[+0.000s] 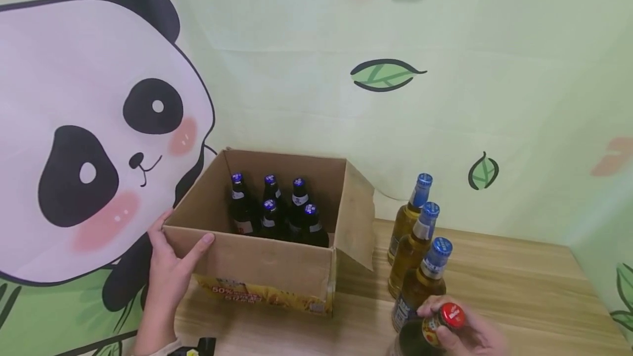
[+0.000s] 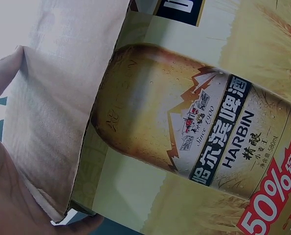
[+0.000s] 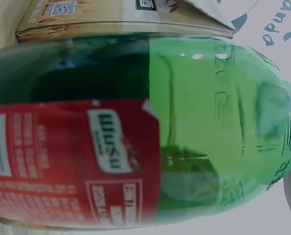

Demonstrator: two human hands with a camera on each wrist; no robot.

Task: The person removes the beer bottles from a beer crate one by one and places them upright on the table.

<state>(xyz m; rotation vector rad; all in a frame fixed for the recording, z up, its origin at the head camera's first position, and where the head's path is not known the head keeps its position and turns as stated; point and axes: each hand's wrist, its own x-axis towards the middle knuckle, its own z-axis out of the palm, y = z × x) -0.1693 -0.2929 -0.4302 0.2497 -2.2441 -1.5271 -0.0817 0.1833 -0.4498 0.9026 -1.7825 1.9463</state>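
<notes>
My left hand (image 1: 170, 273) grips the near left corner of an open cardboard box (image 1: 267, 260), its thumb over the front rim. In the left wrist view the thumb and fingers clasp a bare cardboard flap (image 2: 72, 93) above the printed beer picture. Inside the box stand several dark beer bottles (image 1: 242, 207) with blue caps. At the lower right, my right hand (image 1: 477, 334) holds a beer bottle (image 1: 452, 316) by the neck, just under its red cap. The right wrist view shows this bottle's green glass (image 3: 199, 122) and red label (image 3: 62, 161) close up.
Three amber bottles with blue foil necks, the nearest one (image 1: 420, 290) beside my right hand, stand in a row right of the box. A side flap (image 1: 358, 213) sticks out toward them. Behind the wooden table (image 1: 519, 273) hangs a panda-printed cloth (image 1: 296, 70).
</notes>
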